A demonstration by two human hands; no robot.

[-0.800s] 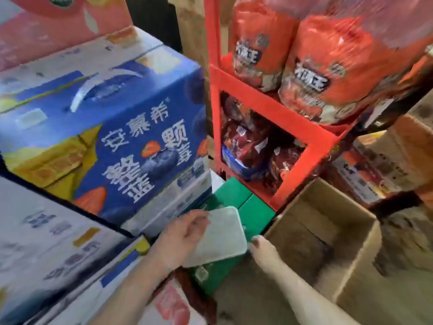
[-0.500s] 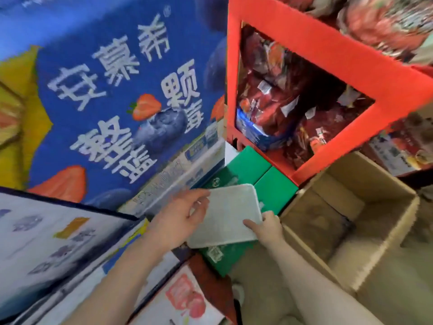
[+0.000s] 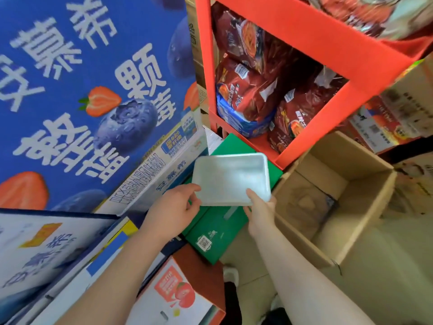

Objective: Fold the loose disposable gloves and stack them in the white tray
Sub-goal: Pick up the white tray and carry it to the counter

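The white tray is held by both hands, open side up, above a green box. Its near left corner is pinched by the left hand, thumb on top of the rim, fingers curled underneath. Its near right corner is gripped by the right hand, thumb laid on the inner rim, remaining fingers hidden below. Nothing is seen inside the tray; loose gloves are not made out in this view. The green box is seen lying flat under the tray, a QR code printed on its near end. To the left, a large blue carton with strawberry and blueberry artwork is stacked over further white and blue cartons. A smaller white box with a red label is seen near the bottom edge, between the two forearms. Right of the tray, an open brown cardboard box is placed on the floor, flaps up. Behind the tray, a red shelf frame is filled with dark red snack bags. More printed cartons are stacked at far right.
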